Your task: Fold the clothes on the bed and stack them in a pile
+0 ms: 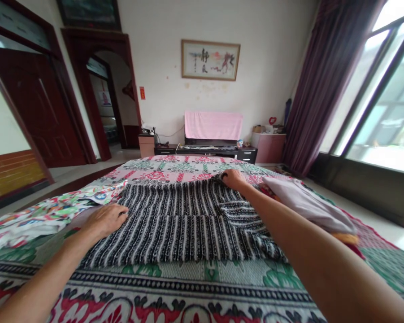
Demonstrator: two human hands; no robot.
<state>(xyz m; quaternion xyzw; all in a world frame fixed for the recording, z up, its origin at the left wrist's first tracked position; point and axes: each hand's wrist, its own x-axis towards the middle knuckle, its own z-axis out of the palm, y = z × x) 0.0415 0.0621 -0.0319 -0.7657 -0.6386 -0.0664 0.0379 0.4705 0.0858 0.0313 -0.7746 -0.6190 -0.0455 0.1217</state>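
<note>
A black-and-white striped knit sweater lies spread flat across the patterned bedspread. One sleeve is folded back over its right side. At the far right corner, my right hand is closed on the bunched edge of the fabric. My left hand rests at the sweater's left edge, its fingers curled in on the knit. Just beyond that hand lies a crumpled white cloth with a colourful print.
Right of my right forearm sits a pile of folded clothes, a pale grey one on top. Past the bed stands a low black cabinet, with a pink cloth draped over something upright. A purple curtain hangs by the window.
</note>
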